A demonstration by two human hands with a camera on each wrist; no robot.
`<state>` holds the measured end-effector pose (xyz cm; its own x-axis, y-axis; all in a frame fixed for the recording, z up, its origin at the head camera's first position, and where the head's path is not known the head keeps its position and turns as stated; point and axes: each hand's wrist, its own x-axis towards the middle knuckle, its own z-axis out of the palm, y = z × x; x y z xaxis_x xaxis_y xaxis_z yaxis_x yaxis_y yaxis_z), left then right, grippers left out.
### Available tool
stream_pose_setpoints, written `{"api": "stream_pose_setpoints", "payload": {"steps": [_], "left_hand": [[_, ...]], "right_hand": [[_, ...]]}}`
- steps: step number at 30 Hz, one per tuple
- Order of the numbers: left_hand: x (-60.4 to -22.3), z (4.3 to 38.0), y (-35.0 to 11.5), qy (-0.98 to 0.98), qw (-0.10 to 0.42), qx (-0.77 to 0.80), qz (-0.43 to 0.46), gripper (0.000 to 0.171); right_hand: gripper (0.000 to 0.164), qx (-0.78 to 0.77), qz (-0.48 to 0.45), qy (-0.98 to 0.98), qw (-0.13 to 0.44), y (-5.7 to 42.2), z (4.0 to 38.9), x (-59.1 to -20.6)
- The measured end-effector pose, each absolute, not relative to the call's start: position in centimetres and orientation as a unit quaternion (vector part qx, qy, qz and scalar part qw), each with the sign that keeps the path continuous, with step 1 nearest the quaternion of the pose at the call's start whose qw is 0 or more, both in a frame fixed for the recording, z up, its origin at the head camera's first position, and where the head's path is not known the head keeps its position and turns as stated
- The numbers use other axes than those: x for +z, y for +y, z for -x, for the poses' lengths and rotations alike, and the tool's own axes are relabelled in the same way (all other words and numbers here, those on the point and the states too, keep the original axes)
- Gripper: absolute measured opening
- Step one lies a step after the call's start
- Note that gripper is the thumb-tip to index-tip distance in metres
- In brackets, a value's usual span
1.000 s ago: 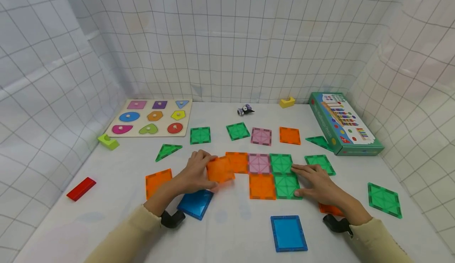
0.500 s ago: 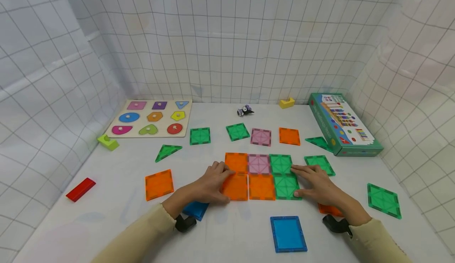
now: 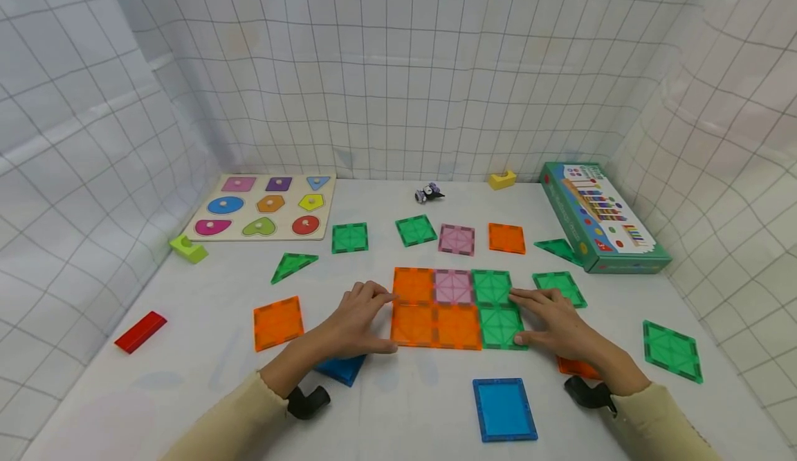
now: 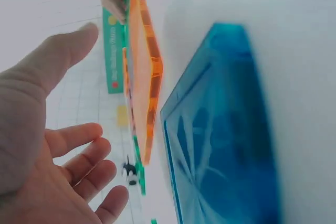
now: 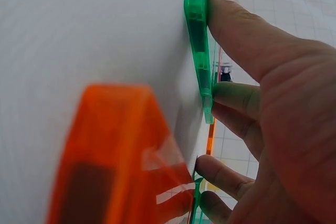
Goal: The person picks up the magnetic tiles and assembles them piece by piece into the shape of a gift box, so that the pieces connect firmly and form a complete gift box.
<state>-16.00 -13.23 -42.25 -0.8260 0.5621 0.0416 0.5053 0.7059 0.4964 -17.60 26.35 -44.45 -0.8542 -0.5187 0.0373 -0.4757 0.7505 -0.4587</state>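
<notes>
In the head view, orange, pink and green square magnetic tiles lie edge to edge in a two-row block. Orange tiles point(image 3: 412, 326) form its left end, a pink tile point(image 3: 453, 286) sits in the back row, and green tiles point(image 3: 501, 328) form the right end. My left hand point(image 3: 358, 322) holds nothing; its thumb and fingers are spread beside the block's left edge. Under that wrist lies a partly hidden blue tile point(image 4: 215, 140). With extended fingers, my right hand point(image 3: 554, 319) touches the green tiles' right side. An orange tile point(image 5: 110, 150) is partly covered by that forearm.
Loose tiles surround the block, including an orange one point(image 3: 278, 324) at left and a blue one point(image 3: 505, 410) in front. Farther back are a shape puzzle board point(image 3: 261, 207), a small black-and-white toy point(image 3: 429, 193) and a green box point(image 3: 604, 219). A red block point(image 3: 140, 331) lies far left.
The left hand carried an orange tile rightward into the front-left place of the block, then let go and drew slightly left. The right hand has stayed at the green tiles.
</notes>
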Motion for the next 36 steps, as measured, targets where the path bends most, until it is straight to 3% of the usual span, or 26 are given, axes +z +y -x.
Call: {"api": "stream_pose_setpoints", "payload": {"steps": [7, 14, 20, 27, 36], "left_hand": [[-41.9, 15.0, -16.1, 0.925, 0.020, 0.298, -0.236, 0.077], [-41.8, 19.1, -18.3, 0.930, -0.012, 0.329, -0.163, 0.077], [-42.0, 23.5, -20.3, 0.939, 0.007, 0.324, -0.111, 0.080], [-42.0, 28.4, -20.7, 0.963, 0.015, 0.244, -0.115, 0.080], [-41.7, 31.5, -20.9, 0.974, 0.095, 0.177, -0.107, 0.084]], "right_hand": [[0.075, -0.221, 0.257, 0.940, 0.047, 26.7, 17.8, -44.5], [0.074, -0.227, 0.256, 0.939, 0.047, 26.8, 17.8, -44.5], [0.073, -0.229, 0.261, 0.937, 0.045, 26.6, 17.7, -44.5], [0.074, -0.229, 0.263, 0.936, 0.040, 26.6, 17.7, -44.5], [0.074, -0.231, 0.262, 0.936, 0.048, 26.4, 17.7, -44.6]]}}
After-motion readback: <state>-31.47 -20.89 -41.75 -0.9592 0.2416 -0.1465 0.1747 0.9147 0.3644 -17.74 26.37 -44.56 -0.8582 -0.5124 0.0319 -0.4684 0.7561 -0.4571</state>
